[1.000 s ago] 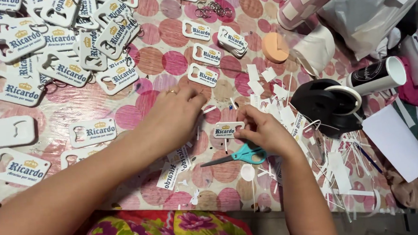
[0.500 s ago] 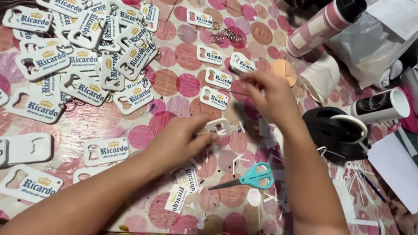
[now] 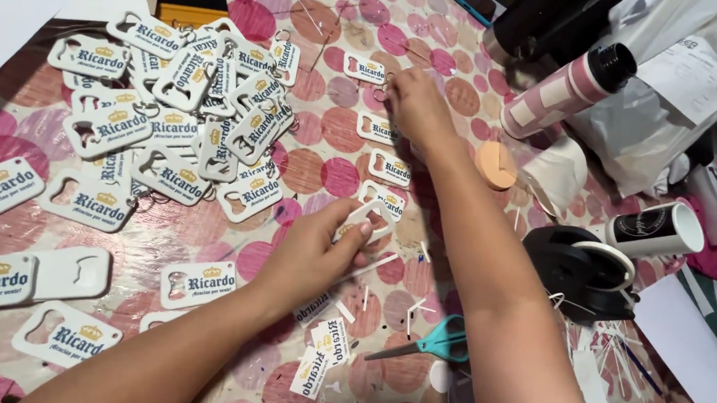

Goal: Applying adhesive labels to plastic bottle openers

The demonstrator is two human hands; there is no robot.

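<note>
Left hand [image 3: 316,251]: fingers clamped on a small white bottle-opener tag [image 3: 361,221], which is pinched between thumb and fingertips and held just above the counter [image 3: 337,131], a surface covered with a pink dotted cloth. Right hand [image 3: 416,105]: reached far forward, fingers drawn together on a small metal key ring [image 3: 381,93] at the fingertips; whether the ring is fully gripped or only touched cannot be told. Just beside the right fingers, toward the person, lies a row of small printed tags [image 3: 390,167] flat on the cloth, running back toward the left fingers. To the left of both hands, well apart from the fingers, sits a heaped pile of larger white bottle openers [image 3: 188,112], overlapping one another, with more laid singly nearer the person. Below the left fingers, near the wrist, lie loose printed stickers [image 3: 313,371] and thin white paper strips. A pair of teal-handled scissors [image 3: 436,342] rests on the cloth beside the right forearm, touched by neither hand. To the right of the right forearm stand a black tape reel [image 3: 578,274] and a black-and-white mug [image 3: 655,231] on its side; beyond these, a pink-and-white striped bottle [image 3: 565,93] lies tilted.
</note>
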